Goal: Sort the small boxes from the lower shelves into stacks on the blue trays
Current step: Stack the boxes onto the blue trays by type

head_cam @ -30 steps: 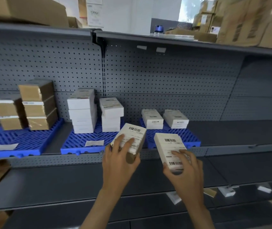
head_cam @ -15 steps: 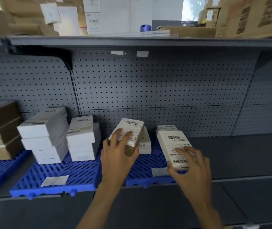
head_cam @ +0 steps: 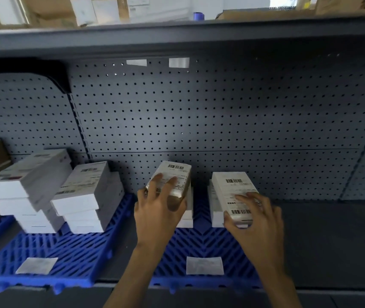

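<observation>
- Closing in: your left hand grips its box, now tilted just above the left stack.
- Your right hand grips the second box, now on or just over the right stack; contact unclear.
- Both moved in over the blue tray; probably release next.

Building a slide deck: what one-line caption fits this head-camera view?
Left hand grips the left box, right hand the right box, over small stacks on the blue tray.

Head camera looks forward and down, close to the shelf.
</observation>
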